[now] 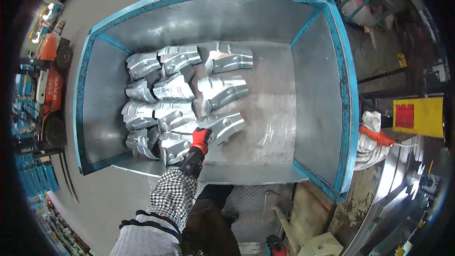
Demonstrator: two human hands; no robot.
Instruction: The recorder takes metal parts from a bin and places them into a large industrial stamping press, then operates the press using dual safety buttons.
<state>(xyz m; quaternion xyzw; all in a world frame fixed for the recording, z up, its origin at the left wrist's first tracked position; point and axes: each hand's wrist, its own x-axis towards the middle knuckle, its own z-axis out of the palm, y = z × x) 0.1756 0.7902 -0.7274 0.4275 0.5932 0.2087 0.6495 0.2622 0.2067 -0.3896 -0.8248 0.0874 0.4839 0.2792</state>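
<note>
My left hand (201, 139), in a red and black glove, reaches into a blue-framed metal bin (348, 114). Its fingers are closed on the left end of a shaped sheet-metal part (226, 126) at the near side. Against its wrist side lies another such silvery part (175, 148). Several more stamped parts (175, 114) lie in rows over the bin's left half, and two (225, 90) (231, 60) stand apart in the middle column. At the lower edge my right hand (276, 245), gloved too, shows only in part; its fingers are hard to make out.
The bin's near wall (251, 173) is low. Below it is a patterned metal plate floor (246, 208) beside a beige machine part (317, 246). An orange forklift (51, 85) stands at the left. A yellow panel (419, 117) and a white sack (372, 154) are at the right.
</note>
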